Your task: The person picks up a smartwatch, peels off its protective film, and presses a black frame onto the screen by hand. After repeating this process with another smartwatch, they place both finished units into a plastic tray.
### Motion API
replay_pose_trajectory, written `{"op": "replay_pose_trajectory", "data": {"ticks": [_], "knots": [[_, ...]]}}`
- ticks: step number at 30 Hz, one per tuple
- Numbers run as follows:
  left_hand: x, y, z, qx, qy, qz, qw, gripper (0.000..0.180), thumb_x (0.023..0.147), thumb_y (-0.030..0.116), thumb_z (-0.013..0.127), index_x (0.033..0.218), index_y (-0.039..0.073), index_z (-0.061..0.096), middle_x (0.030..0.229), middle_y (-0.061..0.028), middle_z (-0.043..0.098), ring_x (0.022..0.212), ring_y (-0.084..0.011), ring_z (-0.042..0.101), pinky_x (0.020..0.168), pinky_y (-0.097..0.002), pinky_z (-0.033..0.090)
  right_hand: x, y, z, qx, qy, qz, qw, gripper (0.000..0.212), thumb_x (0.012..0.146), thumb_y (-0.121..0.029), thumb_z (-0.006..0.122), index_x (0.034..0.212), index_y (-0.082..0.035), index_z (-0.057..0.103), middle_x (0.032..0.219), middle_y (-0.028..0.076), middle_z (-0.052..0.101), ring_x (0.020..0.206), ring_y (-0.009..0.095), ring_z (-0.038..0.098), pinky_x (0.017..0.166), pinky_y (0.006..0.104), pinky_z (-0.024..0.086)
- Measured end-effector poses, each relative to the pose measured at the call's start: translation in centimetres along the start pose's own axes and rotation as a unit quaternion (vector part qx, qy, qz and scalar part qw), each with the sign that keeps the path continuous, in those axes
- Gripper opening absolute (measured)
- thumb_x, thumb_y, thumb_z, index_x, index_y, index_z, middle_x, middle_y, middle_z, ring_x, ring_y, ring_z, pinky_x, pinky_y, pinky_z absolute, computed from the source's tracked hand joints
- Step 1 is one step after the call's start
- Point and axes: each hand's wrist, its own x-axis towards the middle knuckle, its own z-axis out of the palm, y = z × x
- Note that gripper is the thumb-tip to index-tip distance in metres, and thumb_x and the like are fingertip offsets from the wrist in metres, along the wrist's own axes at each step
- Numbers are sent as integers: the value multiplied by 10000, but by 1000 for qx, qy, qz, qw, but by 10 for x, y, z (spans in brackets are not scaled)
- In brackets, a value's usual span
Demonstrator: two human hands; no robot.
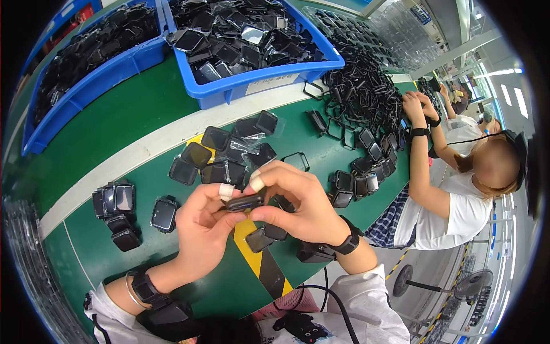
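Observation:
A small black watch case (pixel 243 203) is pinched between my two hands, turned edge-on above the green table. My left hand (pixel 201 222) grips its left end with thumb and fingers, and my right hand (pixel 302 205) closes on its right end. Pale tape wraps a fingertip on each hand. Just beyond my hands lie several square black watch screens (pixel 216 139), some in clear film. More black pieces (pixel 260 238) rest under my right hand. One single watch case (pixel 165 214) lies left of my left hand, near a small stack of cases (pixel 123 198).
Blue bins (pixel 197 92) of black watch parts stand at the back. A heap of black frames (pixel 366 94) spreads to their right, with a cluster of cases (pixel 344 181) nearer me. Yellow-black tape (pixel 247 243) crosses the table. A co-worker (pixel 452 198) works at the right.

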Motion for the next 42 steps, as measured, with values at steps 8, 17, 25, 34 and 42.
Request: {"op": "replay_pose_trajectory", "data": {"ticks": [8, 17, 25, 34, 42], "knots": [[0, 4, 7, 19, 29, 11, 999, 274, 815, -178, 521, 1053, -46, 494, 1044, -123, 571, 959, -183, 613, 843, -289, 505, -3, 2, 9, -110, 46, -80, 990, 260, 688, 57, 719, 849, -11, 526, 861, 122, 567, 752, 247, 573, 655, 306, 473], [2, 3, -5, 45, 12, 41, 998, 176, 804, -154, 554, 935, -36, 542, 931, -79, 521, 768, -120, 573, 679, -240, 495, 0, 5, 11, -75, 30, -104, 991, 277, 685, 44, 739, 856, -10, 528, 863, 95, 543, 725, 214, 548, 629, 305, 461], [4, 1, -5, 38, -20, 55, 998, 156, 816, -121, 576, 937, -33, 532, 911, -65, 509, 761, -109, 560, 643, -225, 468, -6, -1, 11, -44, 3, 9, 999, 313, 680, 44, 759, 898, -12, 542, 874, 72, 510, 740, 163, 547, 625, 244, 454], [15, 20, -4, 170, -37, 47, 984, 159, 816, -89, 599, 949, -31, 534, 873, -54, 528, 758, -105, 573, 663, -217, 451, 1, 14, 0, 51, -34, 40, 997, 339, 681, -23, 778, 949, -16, 571, 897, 72, 542, 837, 174, 593, 663, 236, 468], [38, 84, -15, 424, -220, -111, 871, 158, 745, -60, 649, 879, -7, 584, 812, -112, 582, 736, -212, 608, 639, -293, 463, 8, 25, -73, -399, 198, -28, 895, 299, 760, -125, 717, 1012, -28, 588, 984, 102, 574, 916, 271, 560, 791, 349, 460]]}}
